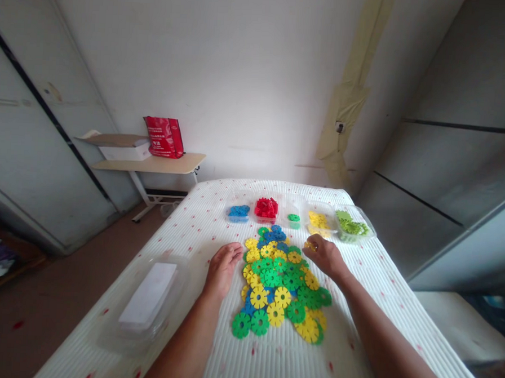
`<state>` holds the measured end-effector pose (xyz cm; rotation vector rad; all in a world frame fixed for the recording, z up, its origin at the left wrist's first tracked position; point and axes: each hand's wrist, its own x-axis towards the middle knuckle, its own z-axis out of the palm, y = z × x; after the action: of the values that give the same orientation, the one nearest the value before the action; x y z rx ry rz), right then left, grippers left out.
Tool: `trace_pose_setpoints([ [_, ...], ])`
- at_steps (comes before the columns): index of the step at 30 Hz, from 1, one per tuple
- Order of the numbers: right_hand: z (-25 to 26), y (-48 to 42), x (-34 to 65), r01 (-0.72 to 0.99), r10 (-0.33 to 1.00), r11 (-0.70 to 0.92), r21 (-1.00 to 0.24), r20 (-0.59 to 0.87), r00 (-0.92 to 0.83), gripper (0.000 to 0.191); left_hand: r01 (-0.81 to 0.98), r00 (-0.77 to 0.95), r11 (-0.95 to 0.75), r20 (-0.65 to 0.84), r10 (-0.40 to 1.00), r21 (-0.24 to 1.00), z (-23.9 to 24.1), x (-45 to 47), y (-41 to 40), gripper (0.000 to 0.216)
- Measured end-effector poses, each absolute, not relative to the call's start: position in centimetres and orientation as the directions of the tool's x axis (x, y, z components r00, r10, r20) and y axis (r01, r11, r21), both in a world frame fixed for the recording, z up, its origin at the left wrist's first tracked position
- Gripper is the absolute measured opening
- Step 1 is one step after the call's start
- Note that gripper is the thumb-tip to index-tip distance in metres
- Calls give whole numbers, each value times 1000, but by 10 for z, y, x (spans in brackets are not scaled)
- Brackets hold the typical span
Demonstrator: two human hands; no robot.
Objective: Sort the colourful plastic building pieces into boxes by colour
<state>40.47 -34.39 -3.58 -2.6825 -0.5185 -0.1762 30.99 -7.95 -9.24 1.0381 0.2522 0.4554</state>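
A loose pile of notched plastic discs in green, yellow and blue spreads over the middle of the table. Just left of the pile rests my left hand, fingers loosely curved and apart, with nothing visible in it. On the pile's far right side, my right hand pinches a yellow disc, partly covered by the fingers. Behind that hand stands a clear tub of yellow pieces. Next to it is a tub with a few green discs.
Further tubs hold blue pieces, red pieces and light green pieces. A clear lid or tray with a white card lies at left. Beyond stands a side table with a red bag and a box.
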Motion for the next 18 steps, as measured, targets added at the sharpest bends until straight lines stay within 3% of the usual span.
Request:
trace_pose_setpoints([
  [8,-40,-309,386,520,517,-854,-5,99,850,27,-250,879,432,15,477,867,-90,309,-80,33],
  [18,-37,-301,386,525,530,-848,74,112,840,24,-232,886,430,8,463,872,-88,309,-81,34],
])
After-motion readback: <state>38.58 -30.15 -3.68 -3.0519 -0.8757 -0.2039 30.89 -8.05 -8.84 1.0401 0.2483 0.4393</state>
